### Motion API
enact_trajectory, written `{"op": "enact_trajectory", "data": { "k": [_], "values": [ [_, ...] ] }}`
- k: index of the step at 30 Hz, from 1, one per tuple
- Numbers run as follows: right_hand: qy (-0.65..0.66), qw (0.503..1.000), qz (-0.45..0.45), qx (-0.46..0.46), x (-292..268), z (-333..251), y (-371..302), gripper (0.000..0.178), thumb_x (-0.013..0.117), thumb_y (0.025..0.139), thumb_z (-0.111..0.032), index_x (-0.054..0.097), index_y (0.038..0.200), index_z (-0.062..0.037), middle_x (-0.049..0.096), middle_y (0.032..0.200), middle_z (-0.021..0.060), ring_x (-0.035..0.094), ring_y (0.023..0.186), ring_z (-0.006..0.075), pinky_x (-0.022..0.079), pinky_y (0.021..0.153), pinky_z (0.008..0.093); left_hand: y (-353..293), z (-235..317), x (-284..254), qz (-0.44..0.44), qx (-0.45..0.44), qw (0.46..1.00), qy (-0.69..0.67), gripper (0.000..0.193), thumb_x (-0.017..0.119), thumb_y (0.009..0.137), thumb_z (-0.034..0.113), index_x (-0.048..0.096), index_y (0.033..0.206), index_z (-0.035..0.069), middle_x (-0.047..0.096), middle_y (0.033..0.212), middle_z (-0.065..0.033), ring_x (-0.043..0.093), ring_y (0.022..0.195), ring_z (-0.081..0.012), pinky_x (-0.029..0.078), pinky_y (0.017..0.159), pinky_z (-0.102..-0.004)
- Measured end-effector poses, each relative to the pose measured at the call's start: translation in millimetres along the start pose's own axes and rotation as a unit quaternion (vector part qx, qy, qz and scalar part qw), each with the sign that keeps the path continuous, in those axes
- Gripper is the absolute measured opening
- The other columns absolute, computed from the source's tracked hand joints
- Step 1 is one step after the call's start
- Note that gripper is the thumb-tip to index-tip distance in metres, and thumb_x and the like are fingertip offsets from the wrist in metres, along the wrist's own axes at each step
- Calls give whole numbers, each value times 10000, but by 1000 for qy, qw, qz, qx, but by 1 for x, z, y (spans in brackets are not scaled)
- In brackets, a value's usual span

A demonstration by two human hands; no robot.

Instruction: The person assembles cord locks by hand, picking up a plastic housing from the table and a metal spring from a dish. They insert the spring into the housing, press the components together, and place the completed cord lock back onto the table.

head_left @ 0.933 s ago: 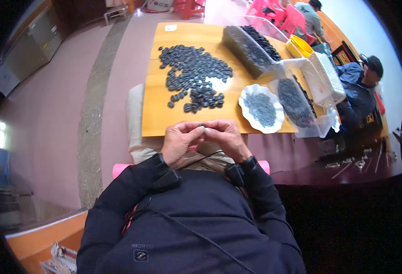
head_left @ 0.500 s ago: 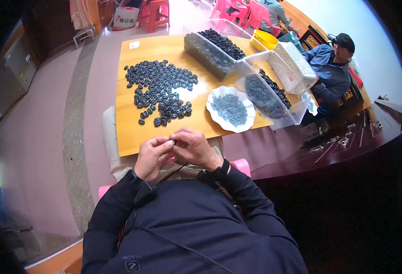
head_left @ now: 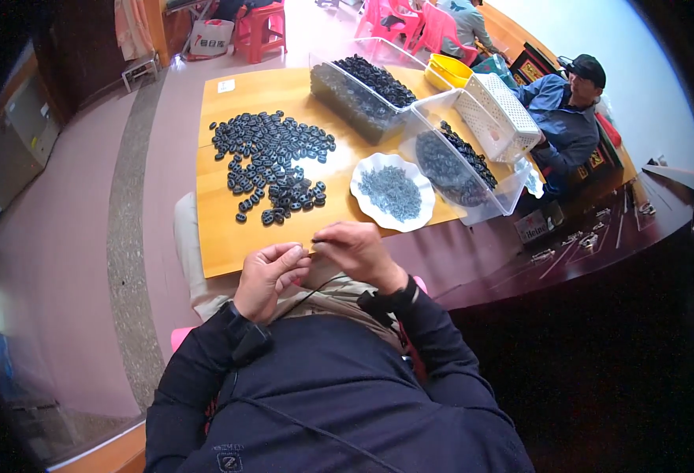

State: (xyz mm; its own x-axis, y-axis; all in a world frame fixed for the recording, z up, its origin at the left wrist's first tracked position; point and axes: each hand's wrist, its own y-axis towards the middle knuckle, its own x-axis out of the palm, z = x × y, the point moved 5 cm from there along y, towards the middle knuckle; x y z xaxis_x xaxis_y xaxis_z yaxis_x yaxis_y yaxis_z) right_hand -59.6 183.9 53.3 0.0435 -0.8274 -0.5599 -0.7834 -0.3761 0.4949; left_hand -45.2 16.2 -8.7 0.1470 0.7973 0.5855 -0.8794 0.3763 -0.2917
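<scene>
My left hand (head_left: 270, 277) is raised just off the near edge of the table, thumb and fingers pinched together. Whatever sits at its fingertips is too small to name. A short gap away, my right hand (head_left: 365, 254) pinches a small black piece (head_left: 316, 240) between thumb and finger. Beyond my hands, many small black oval pieces with two holes (head_left: 272, 142) lie spread over the wooden table (head_left: 219, 236). To their right is a white scalloped plate (head_left: 417, 220) with a heap of small grey, partly see-through parts (head_left: 392, 193).
Two clear plastic bins (head_left: 362, 118) of black pieces stand at the back right. Past them are a white perforated basket (head_left: 500, 114) and a yellow bowl (head_left: 451, 69). A person in a cap (head_left: 563, 118) sits at the right. Pink chairs (head_left: 445, 31) stand farther off.
My hands, touching at the fingertips before, have come apart. The right hand has shifted to the right, and a small black piece now shows in its fingers. The view has tilted slightly.
</scene>
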Motion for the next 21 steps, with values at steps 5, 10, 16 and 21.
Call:
{"op": "enact_trajectory", "data": {
  "k": [5,10,16,21],
  "values": [
    [-133,979,151,17,-78,-1,8,101,683,825,-45,676,917,-2,657,771,111,607,652,172,472,595,279,-3,-4,2,1,-1,1000,3,228,624,915,153,607,1069,-15,662,953,-85,655,823,-137,567,735,-261],
    [-402,869,283,43,-195,8,16,185,651,858,-160,680,971,-16,668,833,182,659,729,282,490,632,361,-5,-8,2,11,-39,999,22,204,618,914,128,608,1068,-6,658,944,-68,650,809,-131,561,729,-251],
    [-503,807,239,196,-238,35,41,258,573,882,-194,674,1041,-18,683,879,195,660,841,350,502,748,401,-6,-12,0,19,-46,999,2,190,613,917,124,610,1061,-1,656,926,-65,643,789,-125,562,722,-255],
    [-414,863,267,114,-217,21,47,215,630,865,-152,688,1008,-3,698,878,169,681,796,270,503,707,336,-3,-12,-10,28,-37,999,4,197,616,916,122,607,1072,1,660,932,-63,648,821,-126,568,725,-259]
  ]
}}
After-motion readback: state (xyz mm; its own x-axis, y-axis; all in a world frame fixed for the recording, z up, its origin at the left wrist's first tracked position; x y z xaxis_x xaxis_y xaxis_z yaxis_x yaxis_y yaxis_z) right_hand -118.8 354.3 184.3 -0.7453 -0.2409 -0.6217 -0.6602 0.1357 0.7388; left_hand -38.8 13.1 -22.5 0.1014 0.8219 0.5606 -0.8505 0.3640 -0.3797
